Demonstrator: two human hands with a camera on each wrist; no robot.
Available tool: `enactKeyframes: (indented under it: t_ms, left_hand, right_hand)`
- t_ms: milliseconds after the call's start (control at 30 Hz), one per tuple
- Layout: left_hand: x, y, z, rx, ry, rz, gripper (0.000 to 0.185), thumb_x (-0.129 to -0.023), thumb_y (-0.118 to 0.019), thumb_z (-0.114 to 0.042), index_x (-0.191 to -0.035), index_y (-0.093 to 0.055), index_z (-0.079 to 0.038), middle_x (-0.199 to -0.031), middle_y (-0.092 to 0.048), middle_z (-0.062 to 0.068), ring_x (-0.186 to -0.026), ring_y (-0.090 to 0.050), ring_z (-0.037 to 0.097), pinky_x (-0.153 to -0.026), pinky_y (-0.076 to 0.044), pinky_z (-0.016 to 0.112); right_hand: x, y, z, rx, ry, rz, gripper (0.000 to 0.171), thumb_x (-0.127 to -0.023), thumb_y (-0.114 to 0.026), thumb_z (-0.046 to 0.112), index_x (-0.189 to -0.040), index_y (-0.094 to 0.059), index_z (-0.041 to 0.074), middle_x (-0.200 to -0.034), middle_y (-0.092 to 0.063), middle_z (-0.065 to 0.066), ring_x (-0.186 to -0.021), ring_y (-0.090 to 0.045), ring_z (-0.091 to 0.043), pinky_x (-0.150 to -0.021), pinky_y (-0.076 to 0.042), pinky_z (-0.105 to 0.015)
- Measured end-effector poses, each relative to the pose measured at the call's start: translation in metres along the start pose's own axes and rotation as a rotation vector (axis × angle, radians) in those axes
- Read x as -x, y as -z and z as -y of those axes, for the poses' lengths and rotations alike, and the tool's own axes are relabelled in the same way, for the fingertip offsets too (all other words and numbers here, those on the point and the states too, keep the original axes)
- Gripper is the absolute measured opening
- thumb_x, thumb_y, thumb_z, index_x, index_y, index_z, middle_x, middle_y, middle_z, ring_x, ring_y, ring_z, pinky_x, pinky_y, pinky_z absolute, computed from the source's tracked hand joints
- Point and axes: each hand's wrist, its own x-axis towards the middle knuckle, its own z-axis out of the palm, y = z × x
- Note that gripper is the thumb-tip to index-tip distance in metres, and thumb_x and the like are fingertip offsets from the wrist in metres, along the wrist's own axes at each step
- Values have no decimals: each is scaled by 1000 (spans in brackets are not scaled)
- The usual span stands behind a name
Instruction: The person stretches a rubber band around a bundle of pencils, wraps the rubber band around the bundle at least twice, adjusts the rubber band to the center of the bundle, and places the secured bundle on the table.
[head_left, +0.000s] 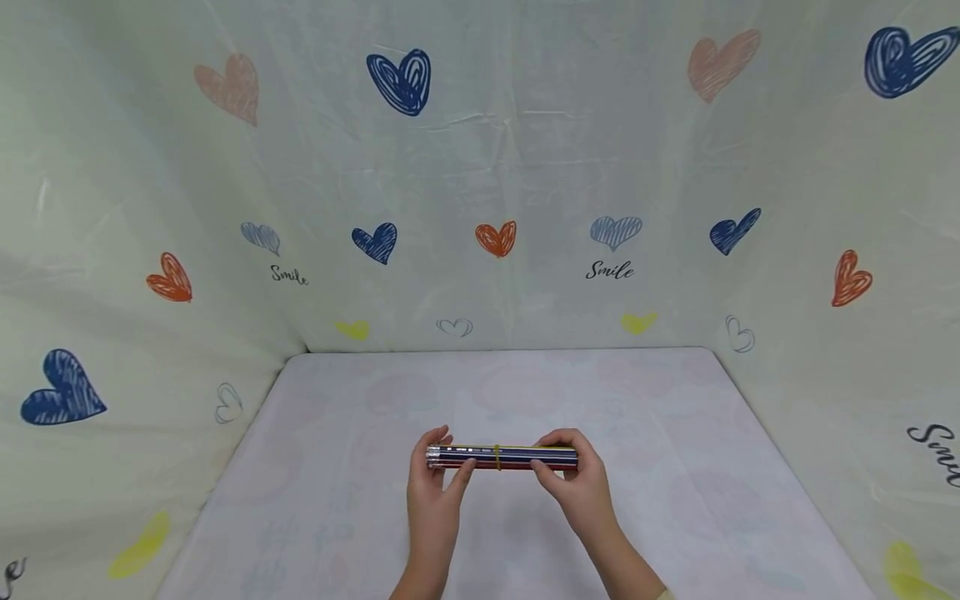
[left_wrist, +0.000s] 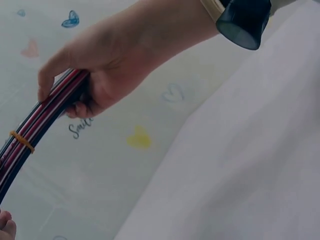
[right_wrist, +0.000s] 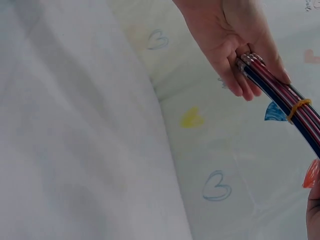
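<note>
Several striped pencils (head_left: 517, 457), dark blue and red, lie side by side in a bundle with a yellow-orange rubber band (head_left: 497, 457) round the middle. My left hand (head_left: 435, 500) grips the end with silver tips, thumb in front and fingers behind. At the opposite end, my right hand (head_left: 588, 492) pinches the bundle between thumb and fingers. The bundle is level over the table in the head view. The left wrist view shows the right hand (left_wrist: 110, 55) on the pencils (left_wrist: 55, 102); in the right wrist view the left hand (right_wrist: 235, 45) holds the silver-tipped end.
A white-covered table (head_left: 337, 417) spreads beneath the hands. Pale curtains (head_left: 480, 167) printed with hearts and the word "Smile" stand behind it and at both sides. A dark wrist device (left_wrist: 245, 22) sits on the right wrist.
</note>
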Motion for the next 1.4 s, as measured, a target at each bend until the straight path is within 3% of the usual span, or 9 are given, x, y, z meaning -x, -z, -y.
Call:
enactKeyframes:
  t_ms: [267, 500, 633, 733, 900, 1033, 1200, 1300, 1400]
  left_hand:
    - [7, -10, 4, -48, 1, 18, 63, -87, -69, 2, -141, -39, -10, -143, -40, 12, -132, -42, 28, -104, -36, 38]
    - [4, -9, 9, -69, -79, 18, 66, -84, -68, 12, -141, -44, -12, -142, -44, 11, -130, -46, 25, -102, -38, 32]
    - [1, -7, 8, -56, -77, 8, 65, -82, -70, 12, -138, -49, -11, -139, -48, 11, -123, -53, 24, -97, -43, 27]
    - [0, -7, 8, 8, -22, -22, 64, -79, -72, 14, -136, -51, -8, -131, -53, 16, -117, -58, 25, -92, -47, 27]
    - [0, -9, 13, 212, 101, -80, 63, -78, -73, 14, -134, -53, -4, -130, -55, 19, -117, -58, 29, -87, -50, 30]
    - [-1, -14, 20, 268, 118, -76, 61, -81, -72, 10, -137, -54, -6, -138, -51, 15, -124, -53, 29, -88, -49, 30]
    - [-3, -23, 30, 138, 27, -59, 67, -84, -69, 10, -144, -47, -10, -143, -47, 14, -131, -46, 27, -94, -45, 27]
    - [-5, -28, 36, 16, -31, -45, 71, -87, -66, 10, -149, -38, -10, -148, -41, 14, -135, -40, 28, -100, -41, 31]
    - [-7, -32, 42, -69, -40, -13, 77, -88, -64, 8, -153, -28, -12, -153, -33, 13, -139, -33, 29, -104, -37, 38]
  right_hand:
    - [0, -2, -9, 36, 50, -59, 41, -77, -73, -12, -108, -50, 0, -103, -54, -14, -91, -58, -23, -79, -53, -25]
    - [-2, 10, -11, 126, 84, 22, 49, -77, -76, -9, -115, -49, 6, -108, -57, -5, -89, -58, -19, -77, -48, -24]
    - [-3, 16, -13, 117, 75, 56, 48, -78, -72, -13, -116, -48, 2, -107, -56, -10, -86, -58, -16, -75, -49, -22]
    - [-3, 16, -17, 76, 52, 9, 45, -78, -71, -16, -115, -49, -2, -107, -57, -15, -88, -60, -16, -76, -52, -23]
    - [-1, 12, -29, -31, 6, -124, 49, -76, -73, -17, -119, -56, -2, -112, -60, -19, -90, -66, -18, -78, -54, -27]
    - [3, 5, -34, -63, -14, -244, 60, -78, -73, -14, -133, -54, 0, -129, -58, -15, -106, -64, -18, -84, -50, -26]
    - [4, 1, -42, -48, -50, -295, 67, -84, -70, -8, -145, -44, 4, -140, -51, -11, -124, -53, -27, -89, -46, -22]
    - [1, 1, -47, -61, -44, -282, 67, -87, -67, -8, -147, -40, 4, -144, -46, -12, -129, -48, -28, -90, -44, -21]
    - [-2, 2, -52, -24, -55, -246, 69, -90, -65, -5, -150, -34, 8, -151, -37, -11, -136, -39, -27, -96, -40, -21]
